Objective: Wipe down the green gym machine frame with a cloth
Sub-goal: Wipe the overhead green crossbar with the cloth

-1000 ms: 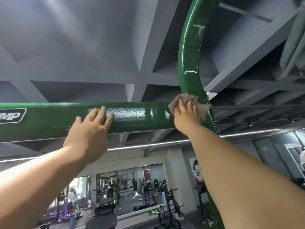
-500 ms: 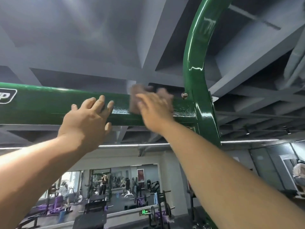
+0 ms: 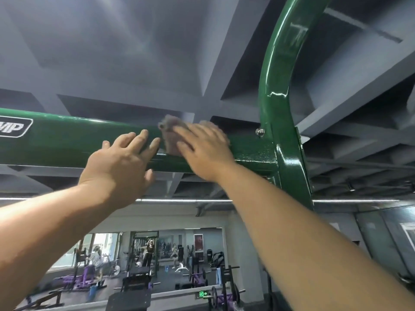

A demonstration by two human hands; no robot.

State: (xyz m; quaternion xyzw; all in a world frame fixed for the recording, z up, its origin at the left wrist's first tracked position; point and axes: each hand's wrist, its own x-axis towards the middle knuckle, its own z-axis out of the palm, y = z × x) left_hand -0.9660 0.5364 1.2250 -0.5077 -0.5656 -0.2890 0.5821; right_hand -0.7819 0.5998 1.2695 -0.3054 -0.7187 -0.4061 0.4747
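Green crossbar point(image 3: 67, 142) overhead carries both hands: right hand point(image 3: 202, 149) presses the cloth point(image 3: 168, 135) flat, fingers straight; left hand point(image 3: 121, 160) rests open, holding nothing. Unpinched, the cloth could slip off and fall.

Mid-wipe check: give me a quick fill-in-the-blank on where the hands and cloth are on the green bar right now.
1. The right hand presses the pinkish-brown cloth against the horizontal green metal bar with ____ fingers.
2. The left hand holds ____.
3. The silver bolt sits to the ____ of the cloth.

Missing words: flat; nothing; right
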